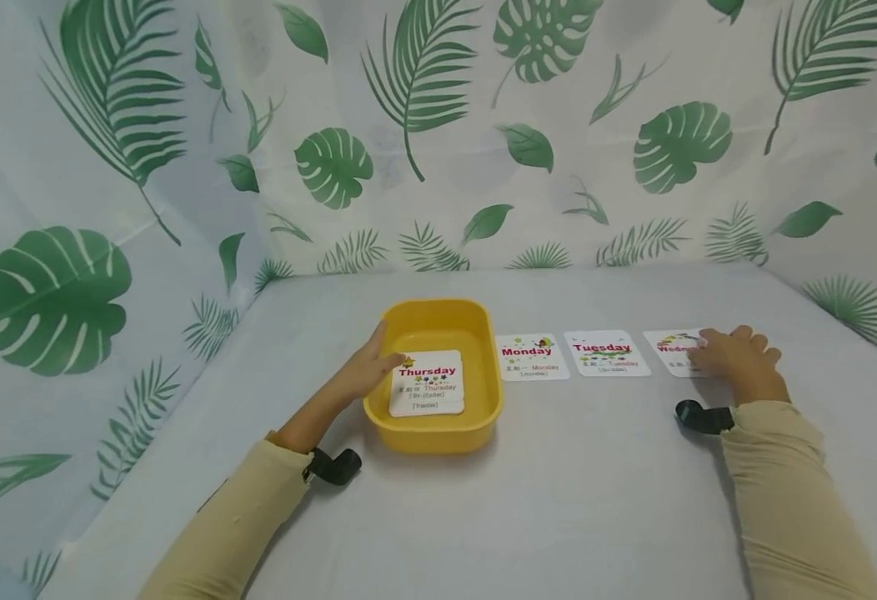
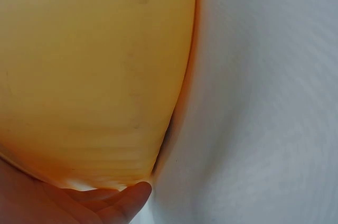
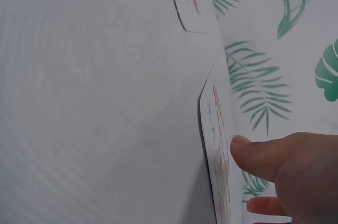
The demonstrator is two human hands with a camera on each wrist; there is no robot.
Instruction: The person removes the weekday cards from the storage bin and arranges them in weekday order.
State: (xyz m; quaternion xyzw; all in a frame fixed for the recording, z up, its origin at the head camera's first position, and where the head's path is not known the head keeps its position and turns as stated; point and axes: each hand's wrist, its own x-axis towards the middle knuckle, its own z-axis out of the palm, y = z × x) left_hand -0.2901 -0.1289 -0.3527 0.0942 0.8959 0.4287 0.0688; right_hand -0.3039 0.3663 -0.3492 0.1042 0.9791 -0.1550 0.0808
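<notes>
In the head view, my left hand (image 1: 362, 372) grips the left side of a yellow plastic basin (image 1: 438, 437), thumb over the rim and fingers along the outer wall. Inside the basin lies a small stack of white cards with a Thursday card (image 1: 427, 377) on top; another card's lower edge peeks out beneath it. At the right end of a row, my right hand (image 1: 742, 354) is over the Wednesday card (image 1: 671, 346) and covers its right part. In the right wrist view, the thumb (image 3: 259, 155) extends beside that card, fingers loosely bent.
Between the basin and the Wednesday card lie a Monday card (image 1: 532, 367) and a Tuesday card (image 1: 607, 362), side by side. All rest on a white-covered table (image 1: 543, 508). A leaf-print curtain (image 1: 438, 192) closes off the back and sides.
</notes>
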